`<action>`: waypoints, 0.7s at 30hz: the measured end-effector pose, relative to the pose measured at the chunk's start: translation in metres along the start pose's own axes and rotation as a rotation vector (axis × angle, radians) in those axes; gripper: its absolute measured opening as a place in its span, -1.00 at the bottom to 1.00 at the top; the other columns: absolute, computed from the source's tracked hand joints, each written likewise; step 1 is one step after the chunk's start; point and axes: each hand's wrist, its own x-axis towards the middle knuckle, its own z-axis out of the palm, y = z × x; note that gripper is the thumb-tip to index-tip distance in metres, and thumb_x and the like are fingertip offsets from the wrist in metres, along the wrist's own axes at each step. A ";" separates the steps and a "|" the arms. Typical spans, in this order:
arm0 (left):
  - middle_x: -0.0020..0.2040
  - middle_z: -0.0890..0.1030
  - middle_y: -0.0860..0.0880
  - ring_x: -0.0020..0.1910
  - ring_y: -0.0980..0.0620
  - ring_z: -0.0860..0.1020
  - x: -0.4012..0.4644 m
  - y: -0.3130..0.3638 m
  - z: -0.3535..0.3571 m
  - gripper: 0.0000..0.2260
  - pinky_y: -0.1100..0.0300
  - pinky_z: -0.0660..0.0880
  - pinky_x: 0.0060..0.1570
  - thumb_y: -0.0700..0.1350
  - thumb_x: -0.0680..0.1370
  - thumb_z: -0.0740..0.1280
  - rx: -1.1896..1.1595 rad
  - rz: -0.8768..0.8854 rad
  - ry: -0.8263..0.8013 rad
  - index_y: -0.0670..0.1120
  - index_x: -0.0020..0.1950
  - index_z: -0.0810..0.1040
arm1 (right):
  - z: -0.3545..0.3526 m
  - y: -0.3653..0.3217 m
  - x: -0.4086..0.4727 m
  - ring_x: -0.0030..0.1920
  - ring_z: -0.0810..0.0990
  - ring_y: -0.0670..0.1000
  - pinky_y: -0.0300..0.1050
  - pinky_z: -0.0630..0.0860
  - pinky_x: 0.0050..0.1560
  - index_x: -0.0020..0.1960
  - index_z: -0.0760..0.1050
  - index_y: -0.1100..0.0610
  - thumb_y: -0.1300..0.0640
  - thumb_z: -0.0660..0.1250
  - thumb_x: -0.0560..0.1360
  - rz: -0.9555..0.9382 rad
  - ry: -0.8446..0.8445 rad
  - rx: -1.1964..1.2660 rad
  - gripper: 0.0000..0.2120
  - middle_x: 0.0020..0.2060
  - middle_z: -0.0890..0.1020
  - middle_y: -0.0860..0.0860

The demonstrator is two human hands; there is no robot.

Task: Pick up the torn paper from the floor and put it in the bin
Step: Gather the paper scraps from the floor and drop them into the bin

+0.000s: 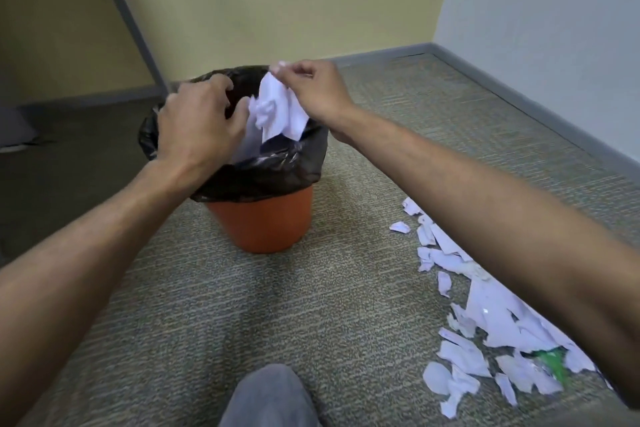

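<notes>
An orange bin with a black liner stands on the carpet in the middle. Over its opening hangs a crumpled bunch of white torn paper, which my right hand pinches at the top between fingertips and thumb. My left hand hovers above the bin's left rim with loosely bent fingers, its thumb beside the bunch; I see nothing held in it. A white scrap shows inside the liner. Several more torn pieces lie scattered on the floor at the right, partly hidden by my right forearm.
A green scrap lies among the pieces on the floor. My knee in grey trousers is at the bottom centre. Walls with a grey skirting close the corner behind the bin. A dark doorway opens at the left.
</notes>
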 end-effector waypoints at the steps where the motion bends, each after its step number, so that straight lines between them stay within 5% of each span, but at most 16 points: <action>1: -0.05 0.65 -0.15 -0.03 -0.29 0.58 -0.003 0.004 0.002 -0.68 -0.10 0.51 -0.13 0.10 0.57 0.23 0.017 0.007 0.014 -0.11 0.11 0.56 | -0.001 0.002 0.000 -0.21 0.62 0.05 -0.02 0.51 -0.12 -0.05 0.62 0.35 -0.08 0.34 0.55 0.008 -0.014 -0.028 -0.56 -0.12 0.69 0.24; 3: 0.03 0.62 -0.12 0.05 -0.23 0.55 -0.013 0.015 0.003 -0.64 -0.09 0.46 -0.16 0.12 0.59 0.20 0.042 0.064 0.066 -0.11 0.18 0.55 | -0.013 0.007 -0.006 -0.21 0.62 0.04 -0.06 0.50 -0.12 -0.03 0.59 0.36 -0.14 0.24 0.58 -0.032 -0.005 -0.079 -0.48 -0.11 0.68 0.25; 6: 0.00 0.57 -0.10 0.05 -0.14 0.52 -0.032 0.035 0.007 -0.65 -0.02 0.40 -0.29 0.10 0.59 0.19 -0.010 0.173 0.129 -0.12 0.17 0.55 | -0.048 0.022 -0.029 -0.12 0.67 -0.02 -0.02 0.57 -0.01 -0.05 0.64 0.20 -0.07 0.22 0.61 -0.152 0.069 -0.184 -0.63 -0.18 0.71 0.05; 11: -0.07 0.59 -0.08 -0.07 -0.10 0.55 -0.082 0.084 0.041 -0.76 0.01 0.46 -0.30 0.03 0.58 0.25 -0.240 0.328 0.028 -0.11 0.05 0.57 | -0.122 0.077 -0.092 -0.21 0.61 -0.10 0.00 0.55 -0.04 -0.05 0.63 0.16 -0.08 0.30 0.54 -0.099 -0.038 -0.423 -0.69 -0.24 0.68 -0.01; 15: -0.02 0.60 -0.03 -0.04 -0.08 0.59 -0.133 0.130 0.080 -0.70 0.08 0.50 -0.21 0.06 0.55 0.25 -0.366 0.400 -0.325 -0.09 0.17 0.54 | -0.179 0.129 -0.155 -0.09 0.66 -0.06 -0.01 0.57 0.04 0.09 0.63 0.08 -0.05 0.36 0.53 0.067 -0.244 -0.659 -0.76 -0.06 0.70 -0.05; 21: 0.22 0.49 -0.02 0.14 0.02 0.49 -0.206 0.187 0.129 -0.43 0.02 0.53 0.09 0.26 0.53 0.23 -0.316 0.573 -0.883 -0.04 0.42 0.33 | -0.226 0.185 -0.231 -0.09 0.59 -0.04 -0.06 0.51 0.05 0.27 0.54 0.06 -0.11 0.39 0.50 0.357 -0.541 -0.879 -0.59 0.18 0.64 0.00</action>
